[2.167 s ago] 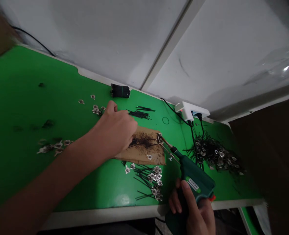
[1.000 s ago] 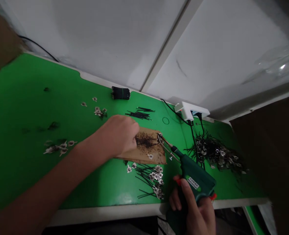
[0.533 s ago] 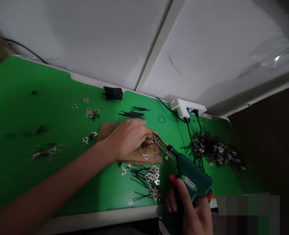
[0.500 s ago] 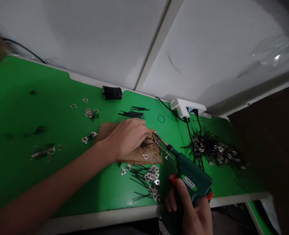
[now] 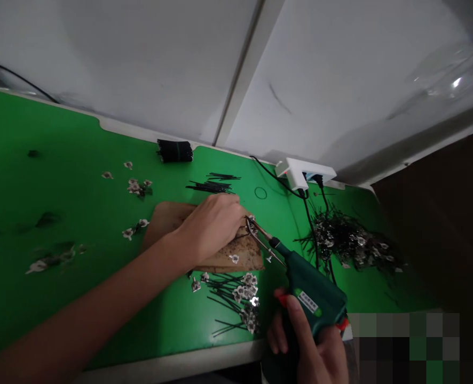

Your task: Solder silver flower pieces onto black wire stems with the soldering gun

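Note:
My right hand (image 5: 312,349) grips a dark green glue gun (image 5: 314,298) at the table's front edge, its metal nozzle (image 5: 258,234) pointing up-left at a stained brown cardboard sheet (image 5: 236,250). My left hand (image 5: 214,224) rests on that cardboard with fingers pinched close to the nozzle tip; what they hold is too small to tell. Just in front of the cardboard lie several small white flowers with thin black stems (image 5: 240,298).
Green table (image 5: 60,213) against a white wall. A black bundle (image 5: 174,151) and loose black sticks (image 5: 212,184) lie at the back. A white power strip (image 5: 302,173) with cords sits right, beside a heap of finished flower stems (image 5: 351,245). Scattered flowers (image 5: 134,186) lie left.
My left hand has moved from the loose sticks back onto the cardboard, right up to the nozzle tip. The view has shifted, uncovering the cardboard's left part. The glue gun stays gripped.

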Tool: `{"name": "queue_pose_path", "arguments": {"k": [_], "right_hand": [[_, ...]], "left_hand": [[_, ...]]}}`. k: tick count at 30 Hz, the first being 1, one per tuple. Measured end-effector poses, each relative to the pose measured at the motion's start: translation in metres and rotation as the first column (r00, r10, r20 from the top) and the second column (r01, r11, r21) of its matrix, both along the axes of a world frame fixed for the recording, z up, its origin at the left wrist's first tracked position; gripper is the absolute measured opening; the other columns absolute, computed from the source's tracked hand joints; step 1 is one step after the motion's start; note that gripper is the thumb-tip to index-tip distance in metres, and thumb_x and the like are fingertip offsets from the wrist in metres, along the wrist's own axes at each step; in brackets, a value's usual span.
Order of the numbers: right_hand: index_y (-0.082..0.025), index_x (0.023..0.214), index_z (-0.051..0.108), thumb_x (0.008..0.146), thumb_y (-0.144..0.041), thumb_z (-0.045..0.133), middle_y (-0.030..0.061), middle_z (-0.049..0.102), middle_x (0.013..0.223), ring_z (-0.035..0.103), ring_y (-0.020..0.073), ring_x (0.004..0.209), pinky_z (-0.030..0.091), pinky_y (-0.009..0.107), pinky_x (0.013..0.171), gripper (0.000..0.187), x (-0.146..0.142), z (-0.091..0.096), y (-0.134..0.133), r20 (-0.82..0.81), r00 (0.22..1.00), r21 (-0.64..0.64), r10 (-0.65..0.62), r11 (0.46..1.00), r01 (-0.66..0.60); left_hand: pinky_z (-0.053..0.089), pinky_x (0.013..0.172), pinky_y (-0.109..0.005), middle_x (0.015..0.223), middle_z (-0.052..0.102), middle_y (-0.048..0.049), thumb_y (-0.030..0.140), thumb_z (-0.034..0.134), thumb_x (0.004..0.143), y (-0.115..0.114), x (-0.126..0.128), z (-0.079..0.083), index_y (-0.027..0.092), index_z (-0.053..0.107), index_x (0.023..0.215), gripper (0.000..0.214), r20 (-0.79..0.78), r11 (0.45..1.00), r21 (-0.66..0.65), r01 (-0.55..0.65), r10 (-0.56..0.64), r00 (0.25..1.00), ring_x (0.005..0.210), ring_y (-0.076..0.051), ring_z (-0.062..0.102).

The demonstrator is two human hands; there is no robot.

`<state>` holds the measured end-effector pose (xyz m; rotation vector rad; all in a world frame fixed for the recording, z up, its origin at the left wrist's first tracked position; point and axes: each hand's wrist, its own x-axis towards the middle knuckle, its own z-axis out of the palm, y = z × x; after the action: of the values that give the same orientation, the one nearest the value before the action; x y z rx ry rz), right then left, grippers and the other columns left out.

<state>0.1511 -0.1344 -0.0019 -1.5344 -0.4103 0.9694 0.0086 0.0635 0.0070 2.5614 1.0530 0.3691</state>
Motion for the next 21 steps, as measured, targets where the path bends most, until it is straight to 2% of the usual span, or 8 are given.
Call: {"name": "queue_pose_path", "arguments": {"k": [4,12,16,21], "right_hand": [[-0.017,0.081,0.067,0.075,-0.048,0.084,-0.0032,0.053,0.047,0.045,0.0095,0.037,0.039,0.023,0.038,0.035,-0.002,0.002,0.0,0.006,1.0,-0.001,-0.017,1.0,0.017],[-0.017,0.083,0.069,0.068,-0.063,0.082,-0.001,0.055,0.048,0.043,0.0109,0.034,0.037,0.025,0.035,0.05,0.012,-0.011,-0.006,-0.024,1.0,0.011,0.019,1.0,-0.018],[-0.018,0.081,0.067,0.069,-0.067,0.08,-0.001,0.054,0.047,0.04,0.0101,0.035,0.035,0.025,0.036,0.052,0.008,-0.009,-0.005,0.002,1.0,0.014,0.007,1.0,-0.007],[-0.018,0.086,0.068,0.076,-0.052,0.082,-0.002,0.055,0.05,0.041,0.0089,0.038,0.034,0.023,0.039,0.038,-0.003,-0.002,-0.003,0.034,0.999,-0.003,-0.043,0.999,0.043]], "left_hand": [[0.048,0.07,-0.031,0.083,0.069,-0.0078,0.015,0.055,0.097,-0.001,0.002,0.003,0.012,0.076,0.081,0.027,-0.019,1.0,0.004,-0.008,0.008,1.0,0.08,-0.021,0.067],[0.048,0.068,-0.03,0.081,0.068,-0.0085,0.015,0.054,0.096,-0.004,0.005,0.007,0.013,0.075,0.077,0.028,-0.038,0.999,0.025,-0.04,0.041,0.998,0.076,-0.02,0.066],[0.048,0.068,-0.03,0.08,0.066,-0.0082,0.013,0.053,0.096,-0.006,0.006,0.01,0.013,0.075,0.08,0.027,-0.061,0.999,0.031,-0.034,0.036,0.998,0.076,-0.02,0.065],[0.05,0.073,-0.031,0.085,0.067,-0.009,0.012,0.048,0.098,-0.008,0.007,0.013,0.014,0.076,0.087,0.03,-0.082,1.0,0.0,-0.026,0.026,0.996,0.081,-0.021,0.065]]}}
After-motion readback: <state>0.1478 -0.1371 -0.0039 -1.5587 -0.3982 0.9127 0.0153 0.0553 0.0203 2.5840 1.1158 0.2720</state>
